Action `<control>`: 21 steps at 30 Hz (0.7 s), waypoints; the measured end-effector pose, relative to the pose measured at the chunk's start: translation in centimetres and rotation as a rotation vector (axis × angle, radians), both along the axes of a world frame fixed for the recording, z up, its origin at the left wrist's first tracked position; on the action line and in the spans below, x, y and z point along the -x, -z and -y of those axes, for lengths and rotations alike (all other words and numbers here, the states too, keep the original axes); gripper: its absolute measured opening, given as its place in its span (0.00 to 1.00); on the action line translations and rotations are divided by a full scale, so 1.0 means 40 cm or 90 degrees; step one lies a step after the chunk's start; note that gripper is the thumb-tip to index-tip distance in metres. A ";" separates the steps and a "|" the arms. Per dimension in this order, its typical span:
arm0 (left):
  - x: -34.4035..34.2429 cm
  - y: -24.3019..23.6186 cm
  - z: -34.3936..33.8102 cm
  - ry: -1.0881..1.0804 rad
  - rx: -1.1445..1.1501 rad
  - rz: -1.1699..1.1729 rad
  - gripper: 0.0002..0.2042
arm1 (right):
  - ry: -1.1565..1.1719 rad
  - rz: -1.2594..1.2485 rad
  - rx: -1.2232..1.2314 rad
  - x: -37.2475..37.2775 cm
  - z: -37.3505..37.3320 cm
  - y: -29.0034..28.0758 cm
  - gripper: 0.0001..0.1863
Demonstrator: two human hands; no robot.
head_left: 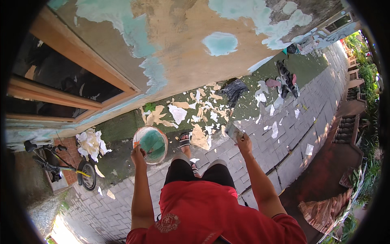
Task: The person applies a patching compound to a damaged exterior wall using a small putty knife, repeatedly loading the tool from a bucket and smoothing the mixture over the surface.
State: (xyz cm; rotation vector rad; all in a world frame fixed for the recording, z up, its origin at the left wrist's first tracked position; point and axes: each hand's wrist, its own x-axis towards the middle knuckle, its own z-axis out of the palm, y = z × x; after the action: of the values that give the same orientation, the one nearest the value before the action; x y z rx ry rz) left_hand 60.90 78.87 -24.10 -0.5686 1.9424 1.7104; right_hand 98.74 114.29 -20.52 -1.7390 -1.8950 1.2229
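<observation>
My left hand (138,154) is closed at the near left of a round bucket (138,133) with a pale, orange-marked rim and a teal inside. It appears to grip a thin scraper (156,149), whose dull blade shows over the bucket's opening. On the other side, my right hand (244,144) is shut on a flat, greyish scraper (233,132), held out over the paving. Its blade points up and left, apart from the wall. Between the two hands, a striped sandal (184,140) shows on my foot beside the bucket.
Peeled paint flakes (199,136) litter the ground below the patchy wall (183,53). A black plastic bag (234,90) and several shoes (287,79) lie farther right. At the left are a wooden-framed window (69,44), a heap of flakes (92,143) and a small bicycle (85,174).
</observation>
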 end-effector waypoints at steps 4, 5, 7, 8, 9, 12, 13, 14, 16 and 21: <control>0.032 0.017 -0.202 0.073 -0.029 0.009 0.09 | -0.136 0.083 -0.192 0.108 -0.159 0.007 0.11; 0.027 0.022 -0.249 0.087 -0.031 0.008 0.09 | -0.154 0.075 -0.240 0.132 -0.195 0.018 0.10; 0.017 0.022 -0.340 0.107 -0.038 0.011 0.10 | -0.182 0.050 -0.289 0.194 -0.262 0.044 0.08; 0.011 0.025 -0.379 0.125 -0.037 0.001 0.10 | -0.194 0.037 -0.290 0.225 -0.299 0.059 0.08; 0.005 0.029 -0.417 0.143 -0.036 -0.008 0.10 | -0.206 0.023 -0.291 0.251 -0.335 0.084 0.08; -0.017 0.068 -0.522 0.198 -0.027 -0.007 0.11 | -0.233 0.045 -0.334 0.312 -0.461 0.222 0.08; -0.023 0.080 -0.544 0.217 -0.018 0.000 0.11 | -0.258 0.044 -0.338 0.331 -0.494 0.263 0.08; -0.038 0.094 -0.572 0.201 -0.025 0.007 0.11 | -0.272 0.036 -0.350 0.347 -0.528 0.305 0.08; -0.065 0.134 -0.629 0.168 -0.037 0.016 0.11 | -0.300 0.018 -0.376 0.393 -0.588 0.387 0.08; -0.089 0.323 -0.765 0.181 -0.101 0.060 0.12 | -0.389 -0.005 -0.486 0.488 -0.735 0.585 0.07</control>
State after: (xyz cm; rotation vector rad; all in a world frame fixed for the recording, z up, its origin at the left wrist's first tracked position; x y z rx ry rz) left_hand 64.46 109.49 -37.03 -0.2927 1.7114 1.6065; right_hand 79.21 143.70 -43.93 -0.7838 -2.5156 0.4938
